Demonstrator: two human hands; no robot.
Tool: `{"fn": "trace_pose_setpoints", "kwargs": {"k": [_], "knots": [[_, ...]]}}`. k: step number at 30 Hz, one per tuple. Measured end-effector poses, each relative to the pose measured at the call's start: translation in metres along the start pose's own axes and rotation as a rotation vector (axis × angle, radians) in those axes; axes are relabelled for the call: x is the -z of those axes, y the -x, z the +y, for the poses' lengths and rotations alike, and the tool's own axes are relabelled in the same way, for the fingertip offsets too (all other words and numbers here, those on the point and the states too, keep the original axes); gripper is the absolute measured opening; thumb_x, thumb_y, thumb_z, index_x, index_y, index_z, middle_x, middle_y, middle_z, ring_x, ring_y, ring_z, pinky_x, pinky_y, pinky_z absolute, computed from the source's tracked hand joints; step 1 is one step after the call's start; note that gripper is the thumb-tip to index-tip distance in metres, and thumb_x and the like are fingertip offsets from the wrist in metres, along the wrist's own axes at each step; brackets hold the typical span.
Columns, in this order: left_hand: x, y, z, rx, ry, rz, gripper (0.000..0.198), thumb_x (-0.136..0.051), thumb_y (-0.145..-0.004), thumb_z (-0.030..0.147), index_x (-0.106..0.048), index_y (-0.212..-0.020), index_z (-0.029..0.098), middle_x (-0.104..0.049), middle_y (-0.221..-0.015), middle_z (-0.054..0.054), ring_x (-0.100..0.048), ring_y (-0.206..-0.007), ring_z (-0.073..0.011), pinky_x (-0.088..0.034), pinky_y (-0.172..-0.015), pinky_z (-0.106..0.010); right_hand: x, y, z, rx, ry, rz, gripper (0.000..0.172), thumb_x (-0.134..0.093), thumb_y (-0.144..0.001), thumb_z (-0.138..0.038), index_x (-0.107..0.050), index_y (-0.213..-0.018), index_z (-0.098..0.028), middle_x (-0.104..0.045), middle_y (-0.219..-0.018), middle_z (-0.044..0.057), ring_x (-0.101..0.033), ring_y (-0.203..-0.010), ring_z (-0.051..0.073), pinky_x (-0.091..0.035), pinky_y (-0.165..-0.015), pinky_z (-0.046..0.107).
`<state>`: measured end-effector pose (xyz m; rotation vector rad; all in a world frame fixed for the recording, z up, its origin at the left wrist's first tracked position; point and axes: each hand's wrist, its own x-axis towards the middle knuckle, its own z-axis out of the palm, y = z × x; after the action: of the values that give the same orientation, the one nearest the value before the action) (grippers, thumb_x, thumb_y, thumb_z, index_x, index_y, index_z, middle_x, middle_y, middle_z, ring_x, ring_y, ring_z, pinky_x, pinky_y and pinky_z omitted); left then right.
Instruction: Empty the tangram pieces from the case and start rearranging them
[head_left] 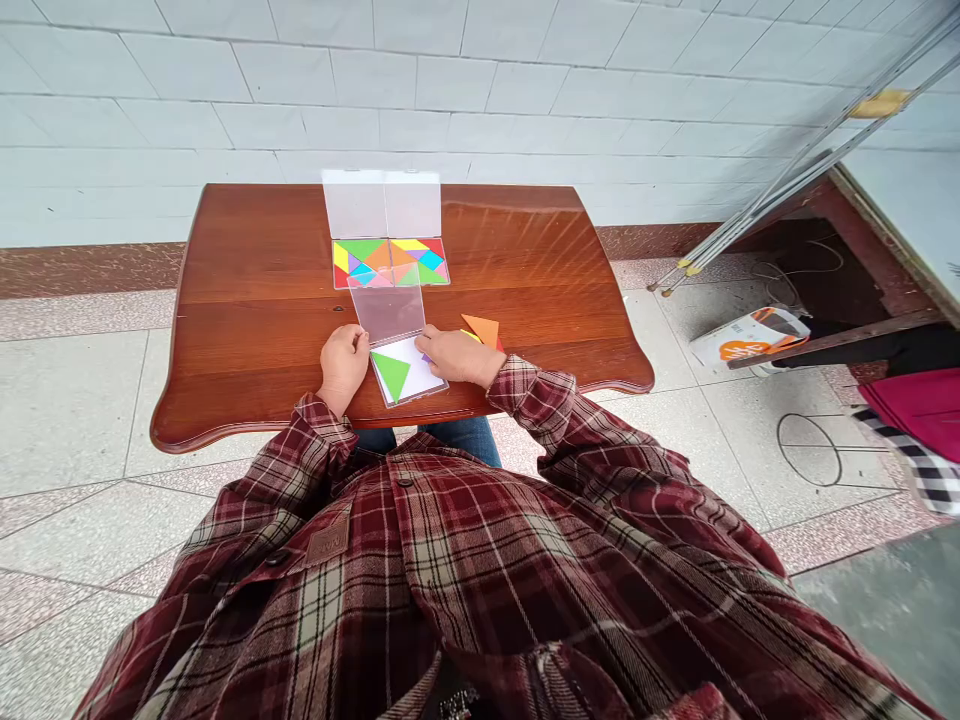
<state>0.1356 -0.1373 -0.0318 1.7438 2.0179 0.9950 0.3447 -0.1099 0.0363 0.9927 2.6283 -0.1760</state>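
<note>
A clear plastic case (386, 312) lies with its lid raised near the table's front edge. On its white base sits a green triangle tangram piece (391, 375), at the left side. My left hand (343, 362) is closed, its fingertips at the case's left edge near the hinge. Over the right part of the base, my right hand (459, 357) pinches a small purple tangram piece (426, 358), mostly covered by the fingers. Beside that hand rests an orange triangle (484, 328), with bits of yellow and red pieces showing under and next to it.
Behind stand two joined cases (390, 240) filled with coloured tangram pieces, lids up. Everything rests on a brown wooden table (247, 300) against a tiled wall. To the right are metal crutches (757, 205), a white-orange bag (757, 335) and a wire ring (810, 450) on the floor.
</note>
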Motion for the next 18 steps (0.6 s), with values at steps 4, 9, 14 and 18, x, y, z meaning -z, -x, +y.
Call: {"fn": "trace_pose_setpoints", "kwargs": {"k": [4, 9, 14, 18], "knots": [[-0.002, 0.000, -0.001, 0.002, 0.007, -0.004, 0.016, -0.049, -0.084, 0.027, -0.054, -0.071, 0.020, -0.058, -0.074, -0.002, -0.052, -0.071, -0.0166, -0.036, -0.067, -0.029, -0.004, 0.000, -0.007, -0.029, 0.034, 0.037, 0.030, -0.040, -0.087, -0.007, -0.052, -0.114, -0.012, -0.054, -0.118, 0.016, -0.064, -0.094, 0.025, -0.048, -0.072, 0.033], [-0.001, -0.001, -0.001, -0.003, 0.002, 0.001, 0.016, -0.049, -0.084, 0.027, -0.054, -0.071, 0.020, -0.058, -0.073, -0.002, -0.052, -0.071, -0.0164, -0.035, -0.066, -0.029, -0.010, 0.001, -0.006, -0.068, 0.039, 0.070, 0.025, -0.042, -0.089, -0.011, -0.053, -0.112, -0.012, -0.055, -0.117, 0.017, -0.063, -0.098, 0.026, -0.049, -0.077, 0.034], [-0.003, -0.001, -0.004, -0.011, -0.011, 0.002, 0.016, -0.049, -0.085, 0.028, -0.055, -0.072, 0.020, -0.059, -0.075, -0.003, -0.052, -0.073, -0.0172, -0.035, -0.066, -0.029, -0.015, 0.005, -0.001, -0.099, -0.030, 0.087, 0.025, -0.046, -0.092, -0.022, -0.054, -0.114, -0.013, -0.053, -0.120, 0.015, -0.062, -0.098, 0.025, -0.048, -0.079, 0.033], [-0.003, -0.001, -0.004, -0.007, -0.013, 0.001, 0.016, -0.049, -0.085, 0.028, -0.055, -0.072, 0.020, -0.060, -0.075, -0.003, -0.052, -0.073, -0.0172, -0.035, -0.066, -0.029, -0.016, 0.002, 0.000, -0.120, -0.121, 0.098, 0.029, -0.048, -0.094, -0.028, -0.054, -0.118, -0.013, -0.054, -0.120, 0.014, -0.062, -0.097, 0.023, -0.048, -0.081, 0.031]]}}
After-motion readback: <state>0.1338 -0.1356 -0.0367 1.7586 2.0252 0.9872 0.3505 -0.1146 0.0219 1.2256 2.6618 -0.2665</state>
